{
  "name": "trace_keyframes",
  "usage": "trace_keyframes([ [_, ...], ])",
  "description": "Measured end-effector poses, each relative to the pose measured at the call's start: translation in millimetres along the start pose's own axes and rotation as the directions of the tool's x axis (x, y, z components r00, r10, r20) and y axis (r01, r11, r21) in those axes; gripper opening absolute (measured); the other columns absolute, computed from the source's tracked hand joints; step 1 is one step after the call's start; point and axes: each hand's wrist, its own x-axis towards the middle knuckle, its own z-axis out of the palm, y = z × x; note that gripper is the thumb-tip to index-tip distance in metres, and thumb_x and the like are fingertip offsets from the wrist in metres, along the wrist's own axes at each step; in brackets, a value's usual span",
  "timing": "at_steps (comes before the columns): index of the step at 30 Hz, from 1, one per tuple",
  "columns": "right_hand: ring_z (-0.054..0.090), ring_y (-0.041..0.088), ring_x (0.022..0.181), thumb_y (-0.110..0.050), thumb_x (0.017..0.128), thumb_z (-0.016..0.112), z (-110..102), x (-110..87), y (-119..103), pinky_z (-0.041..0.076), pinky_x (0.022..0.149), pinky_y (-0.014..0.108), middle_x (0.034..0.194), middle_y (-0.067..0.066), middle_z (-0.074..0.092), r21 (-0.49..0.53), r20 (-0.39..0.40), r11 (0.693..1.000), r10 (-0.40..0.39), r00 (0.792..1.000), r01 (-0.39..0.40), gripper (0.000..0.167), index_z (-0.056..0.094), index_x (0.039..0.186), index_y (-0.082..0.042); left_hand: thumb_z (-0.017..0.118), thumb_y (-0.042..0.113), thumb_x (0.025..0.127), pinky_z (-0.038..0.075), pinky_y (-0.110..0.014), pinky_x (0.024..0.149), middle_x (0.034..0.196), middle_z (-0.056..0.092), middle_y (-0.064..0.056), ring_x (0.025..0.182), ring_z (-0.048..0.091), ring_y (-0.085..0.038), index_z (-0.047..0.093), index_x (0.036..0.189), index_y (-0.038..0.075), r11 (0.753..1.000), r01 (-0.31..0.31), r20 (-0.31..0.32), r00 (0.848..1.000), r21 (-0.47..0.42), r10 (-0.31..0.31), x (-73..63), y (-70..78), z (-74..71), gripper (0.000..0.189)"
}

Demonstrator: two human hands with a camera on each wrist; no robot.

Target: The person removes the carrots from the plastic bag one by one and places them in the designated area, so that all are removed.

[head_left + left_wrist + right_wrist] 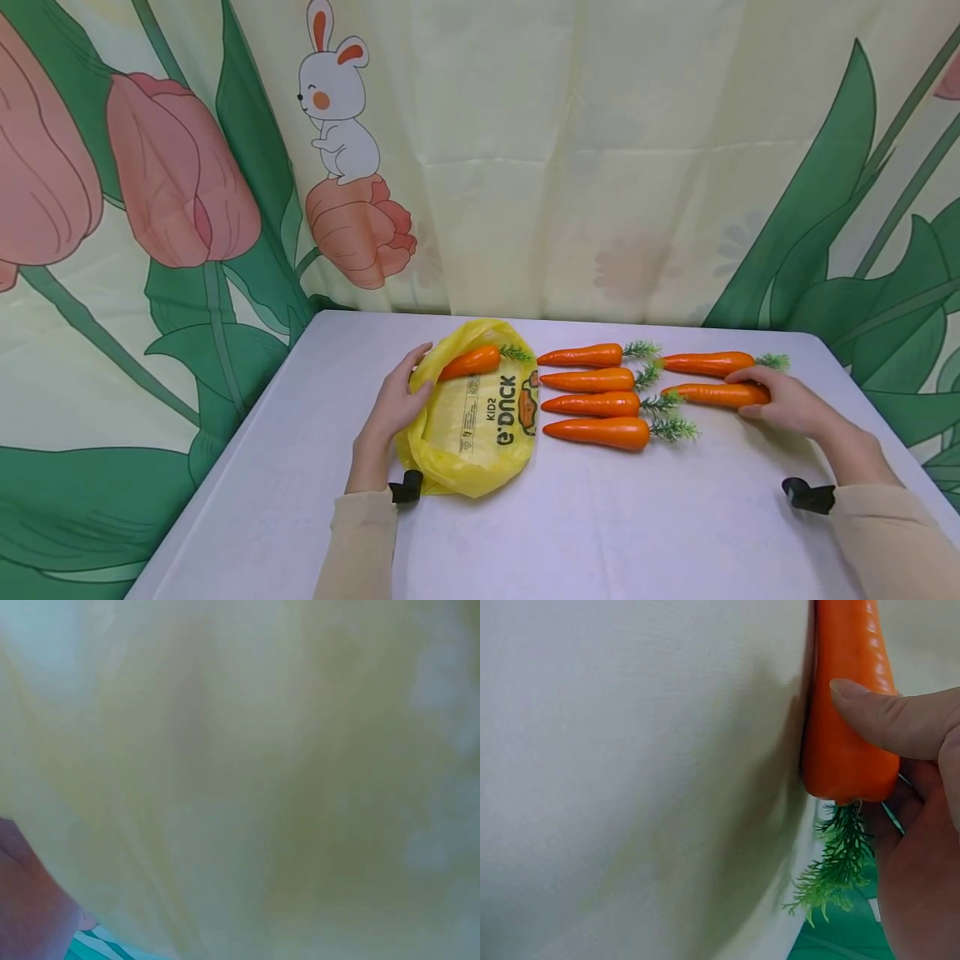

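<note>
My left hand [396, 402] holds the left edge of a yellow plastic bag [468, 475], whose mouth gapes open on the table. Inside the bag lies one orange carrot [478, 361] with a green top. In the left wrist view the blurred yellow film [225, 787] fills nearly everything. My right hand [797, 403] grips the thick end of another carrot [705, 395] at the right. Seen from the right wrist, the thumb presses on that carrot [851, 735], and its green leaves [836, 862] hang past the fingers. Just behind it lies one more carrot [708, 362].
Several carrots [596, 429] lie in a column right of the bag, tips pointing left. A white cloth covers the table [600, 533]. Behind its far edge hangs a curtain [525, 208] printed with tulips and a rabbit.
</note>
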Motion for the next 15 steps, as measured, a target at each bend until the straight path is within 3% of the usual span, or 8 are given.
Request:
trace_keyframes([
  [7, 0.038, 0.057, 0.118, -0.007, 0.085, 0.075, -1.0, -3.6, 0.0, 0.029, 0.096, 0.076, 0.133, 0.039, 0.043, -0.003, -0.016, 1.000, 0.016, 1.000, -0.016, 0.049, 0.057, 0.128, 0.006, 0.060, 0.006, 0.096, 0.046, -0.051, 0.102, 0.143, 0.050, -0.016, 0.121, 0.055, -0.034, 0.042, 0.154, 0.016, 1.000, 0.004, -0.004, 1.000, 0.002, -0.004, 0.5, -1.3, 0.8, 0.061],
  [15, 0.042, 0.055, 0.117, -0.004, 0.082, 0.079, -3.5, -11.5, 3.6, 0.033, 0.093, 0.075, 0.127, 0.036, 0.053, -0.050, -0.106, 0.998, -0.049, 0.993, 0.044, 0.045, 0.061, 0.122, 0.009, 0.059, 0.006, 0.096, 0.049, -0.050, 0.099, 0.143, 0.050, -0.015, 0.117, 0.057, -0.033, 0.042, 0.154, 0.015, 1.000, -0.003, 0.003, 1.000, -0.001, 0.003, 0.9, -0.8, 0.7, 0.061],
])
